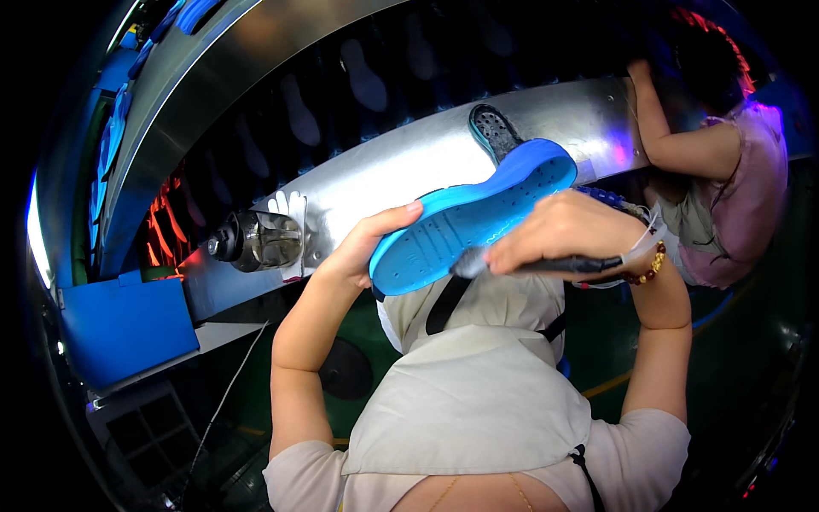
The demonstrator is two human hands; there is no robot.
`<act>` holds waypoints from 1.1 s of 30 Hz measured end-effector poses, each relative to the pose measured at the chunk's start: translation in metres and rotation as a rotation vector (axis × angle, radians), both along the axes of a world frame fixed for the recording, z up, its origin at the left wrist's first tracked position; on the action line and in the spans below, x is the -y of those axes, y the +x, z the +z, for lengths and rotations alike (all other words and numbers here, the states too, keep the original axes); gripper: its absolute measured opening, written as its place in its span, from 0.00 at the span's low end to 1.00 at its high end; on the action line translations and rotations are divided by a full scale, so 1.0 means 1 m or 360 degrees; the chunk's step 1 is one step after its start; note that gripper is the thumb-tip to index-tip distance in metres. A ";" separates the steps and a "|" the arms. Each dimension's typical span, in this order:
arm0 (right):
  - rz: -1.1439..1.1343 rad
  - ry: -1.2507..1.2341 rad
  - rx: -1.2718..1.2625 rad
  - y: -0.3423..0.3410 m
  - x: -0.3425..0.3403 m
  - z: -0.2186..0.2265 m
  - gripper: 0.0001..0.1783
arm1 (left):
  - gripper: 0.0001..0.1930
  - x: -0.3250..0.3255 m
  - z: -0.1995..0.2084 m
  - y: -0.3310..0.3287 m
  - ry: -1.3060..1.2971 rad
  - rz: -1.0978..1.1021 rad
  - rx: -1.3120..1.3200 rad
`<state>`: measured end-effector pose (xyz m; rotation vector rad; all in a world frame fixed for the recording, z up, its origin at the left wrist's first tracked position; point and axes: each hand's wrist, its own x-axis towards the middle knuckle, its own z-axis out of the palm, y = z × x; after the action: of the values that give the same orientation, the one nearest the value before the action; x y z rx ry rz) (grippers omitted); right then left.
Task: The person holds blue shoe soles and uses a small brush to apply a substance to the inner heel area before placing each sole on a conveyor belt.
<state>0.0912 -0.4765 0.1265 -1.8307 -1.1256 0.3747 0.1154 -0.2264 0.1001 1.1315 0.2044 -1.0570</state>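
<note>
Blue sole held tilted above the lap, its far end overlapping the metal bench. Left hand grips the sole's edge, thumb on the rim; remaining fingers hidden underneath. Right hand, motion-blurred, closed around a dark-handled brush; individual fingers indistinct, bristle contact with sole unclear. Dark perforated sole behind, partly covered. Co-worker at right; hand lost in shadow.
</note>
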 end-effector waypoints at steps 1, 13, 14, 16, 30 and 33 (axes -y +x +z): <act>-0.0038 -0.0093 0.0067 0.002 0.001 -0.007 0.10 | 0.32 -0.001 -0.001 0.002 0.0020 -0.0091 0.0067; -0.0466 0.0255 -0.0602 0.008 -0.015 -0.034 0.11 | 0.30 0.002 -0.024 0.006 -0.0486 0.0296 -0.0191; -0.0568 0.0322 -0.0463 0.012 -0.017 -0.043 0.10 | 0.30 0.001 -0.024 0.006 -0.0635 0.0299 -0.0306; -0.0935 0.0525 -0.0747 0.019 -0.008 -0.050 0.08 | 0.29 -0.003 -0.033 0.007 -0.0663 0.0395 -0.0248; -0.1123 0.1751 -0.1118 -0.016 -0.010 -0.072 0.11 | 0.34 -0.067 0.077 0.048 -0.0902 0.0887 0.0956; -0.1237 0.1617 -0.1275 -0.015 -0.013 -0.086 0.10 | 0.26 -0.105 0.103 0.113 -0.1548 0.0732 0.1223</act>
<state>0.0761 -0.4636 0.0405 -0.9010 0.0558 0.0159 0.2285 -0.1213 0.2027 0.4759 -0.5888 -0.1722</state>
